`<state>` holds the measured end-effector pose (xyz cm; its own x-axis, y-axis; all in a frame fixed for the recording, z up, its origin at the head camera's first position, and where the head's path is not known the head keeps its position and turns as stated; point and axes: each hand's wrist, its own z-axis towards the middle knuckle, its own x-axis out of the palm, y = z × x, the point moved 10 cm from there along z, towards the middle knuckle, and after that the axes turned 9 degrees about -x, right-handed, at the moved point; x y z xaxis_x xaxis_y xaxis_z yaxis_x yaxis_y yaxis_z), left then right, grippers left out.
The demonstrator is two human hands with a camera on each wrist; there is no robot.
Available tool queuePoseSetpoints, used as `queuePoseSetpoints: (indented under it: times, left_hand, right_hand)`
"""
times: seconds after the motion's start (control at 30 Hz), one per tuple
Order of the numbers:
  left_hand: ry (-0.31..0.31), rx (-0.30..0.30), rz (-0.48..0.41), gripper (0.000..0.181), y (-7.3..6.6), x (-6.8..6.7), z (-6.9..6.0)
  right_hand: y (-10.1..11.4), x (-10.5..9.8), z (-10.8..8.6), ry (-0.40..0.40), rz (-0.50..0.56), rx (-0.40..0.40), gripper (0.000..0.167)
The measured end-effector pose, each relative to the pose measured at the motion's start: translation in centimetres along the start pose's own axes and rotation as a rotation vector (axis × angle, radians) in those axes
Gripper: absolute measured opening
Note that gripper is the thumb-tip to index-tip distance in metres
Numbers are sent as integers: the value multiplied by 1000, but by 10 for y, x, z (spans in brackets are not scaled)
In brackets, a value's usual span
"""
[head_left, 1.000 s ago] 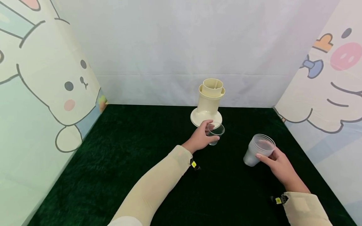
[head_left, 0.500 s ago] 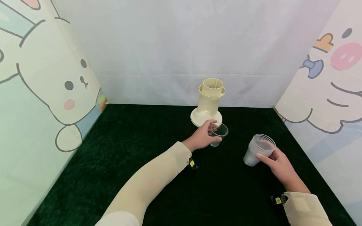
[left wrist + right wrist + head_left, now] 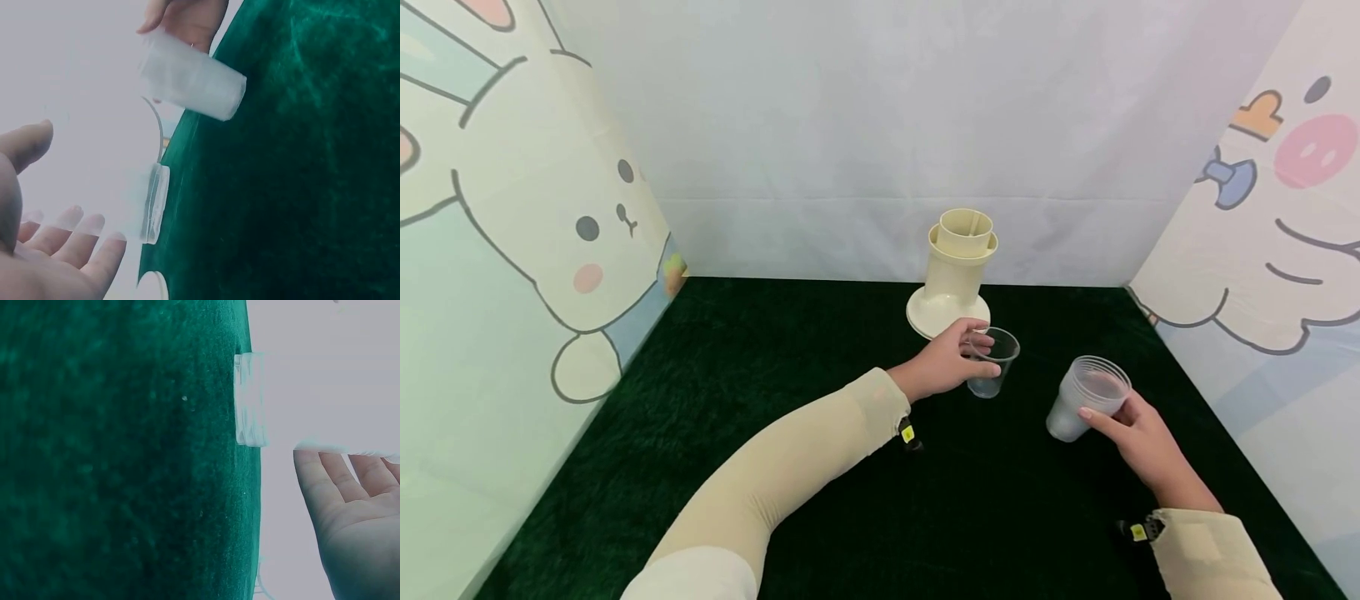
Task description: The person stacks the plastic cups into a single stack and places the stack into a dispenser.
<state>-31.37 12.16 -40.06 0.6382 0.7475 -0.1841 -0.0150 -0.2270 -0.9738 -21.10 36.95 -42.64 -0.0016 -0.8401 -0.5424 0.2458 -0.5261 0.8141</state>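
My left hand grips a single clear plastic cup upright, thumb on the near side and fingers behind it. In the left wrist view, only the base of this cup stands out; its wall fades into the bright background. To the right, my right hand holds a stack of nested clear plastic cups, tilted a little, with the thumb across its front. The right wrist view shows fingers against the washed-out stack. Whether either cup load touches the cloth is hard to tell.
Behind the left hand stands a cream plastic holder with a round base and a tube on top. Dark green cloth covers the table. A white curtain hangs at the back, with cartoon-printed panels on both sides.
My left hand has moved a short way right with the single cup, drawing it away from the holder's base. The right hand and the stack have stayed in place.
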Motion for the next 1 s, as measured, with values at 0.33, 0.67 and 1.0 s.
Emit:
queuePoseSetpoints:
  times: [0.33,0.67,1.0]
  left_hand:
    - [80,73,-16,77,-44,20,-7]
    - [86,119,-25,75,-70,26,-3]
    - [49,144,-14,74,-94,29,0]
  right_hand:
    - [1,-2,1,-10,-32,5,59]
    - [1,-3,2,-11,-18,-17,58]
    - [-1,-2,2,-3,6,-16,59]
